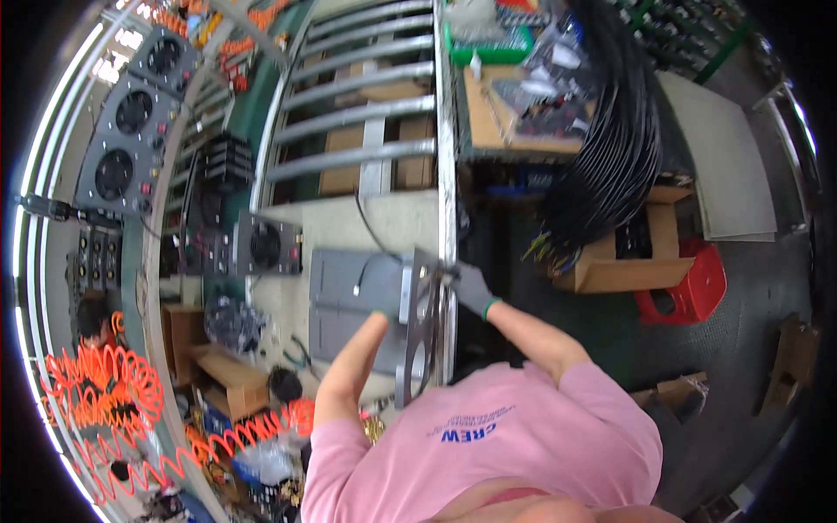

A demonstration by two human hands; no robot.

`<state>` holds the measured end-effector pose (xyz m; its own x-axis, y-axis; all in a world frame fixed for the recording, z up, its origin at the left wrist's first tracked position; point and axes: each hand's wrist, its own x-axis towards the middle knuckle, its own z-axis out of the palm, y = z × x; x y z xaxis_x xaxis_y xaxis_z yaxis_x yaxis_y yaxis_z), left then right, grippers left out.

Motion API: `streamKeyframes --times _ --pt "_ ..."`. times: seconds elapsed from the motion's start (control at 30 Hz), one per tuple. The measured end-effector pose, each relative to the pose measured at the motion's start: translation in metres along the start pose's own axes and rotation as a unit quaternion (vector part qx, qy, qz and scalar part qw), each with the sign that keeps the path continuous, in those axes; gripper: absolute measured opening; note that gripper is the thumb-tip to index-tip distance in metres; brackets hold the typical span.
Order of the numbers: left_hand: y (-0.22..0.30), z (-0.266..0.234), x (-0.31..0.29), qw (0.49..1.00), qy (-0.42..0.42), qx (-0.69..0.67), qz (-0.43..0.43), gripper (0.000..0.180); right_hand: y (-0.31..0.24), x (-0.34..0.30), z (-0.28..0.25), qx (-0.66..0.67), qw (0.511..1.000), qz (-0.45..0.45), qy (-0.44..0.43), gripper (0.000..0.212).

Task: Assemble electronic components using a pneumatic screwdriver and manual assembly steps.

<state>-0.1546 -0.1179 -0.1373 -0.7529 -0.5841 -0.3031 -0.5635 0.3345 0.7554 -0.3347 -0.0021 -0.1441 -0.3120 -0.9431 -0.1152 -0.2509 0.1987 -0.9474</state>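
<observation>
Two hands are on one grey sheet-metal panel [417, 336], which stands on edge at the right edge of the bench [410, 218], its round cut-out facing sideways. Far left, orange coiled hoses [105, 383] spring over clutter, and grey units with round black fan grilles [131, 109] line the bench's far left side. Nearer the middle sits a dark box with one fan [266, 246], then a flat grey metal housing [353, 301] with a thin black cable [370, 240] running over it.

My left hand [370, 336] reaches under the panel's lower part; I cannot tell whether its fingers are closed on it, since the panel hides them. My right hand [471, 288], in a grey knit glove with a green cuff, has its fingers clamped on the panel's top corner.

I judge the risk to be the panel slipping: it is thin, hard-edged and smooth, balanced on edge by the bench rim, and a loose grip could drop it to the floor or pinch the cable. Right of it hang a thick bundle of black cables [610, 148], a cardboard box [628, 261] and a red plastic stool [693, 292].
</observation>
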Motion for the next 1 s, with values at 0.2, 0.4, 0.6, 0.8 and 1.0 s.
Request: streamKeyframes --times 0.2,0.4,0.6,0.8,1.0 --pt "0.039 -0.005 -0.013 0.996 0.050 -0.045 -0.056 0.041 -0.034 0.000 -0.006 0.043 0.997 0.053 -0.046 0.029" --pt "0.064 -0.001 -0.001 0.988 0.138 -0.074 0.002 0.035 -0.031 0.015 -0.022 0.089 0.992 0.076 -0.042 0.025" --pt "0.142 -0.020 0.007 0.990 0.135 -0.012 0.039 0.039 -0.018 0.015 -0.038 0.041 0.997 0.062 0.013 0.024" --pt "0.161 -0.029 0.000 0.999 0.024 0.008 -0.026 0.056 -0.010 0.013 -0.030 0.071 0.996 0.051 0.016 0.022" --pt "0.125 0.009 0.015 0.981 0.050 -0.186 0.021 0.037 -0.006 0.017 -0.037 0.003 1.000 0.022 0.015 0.020"
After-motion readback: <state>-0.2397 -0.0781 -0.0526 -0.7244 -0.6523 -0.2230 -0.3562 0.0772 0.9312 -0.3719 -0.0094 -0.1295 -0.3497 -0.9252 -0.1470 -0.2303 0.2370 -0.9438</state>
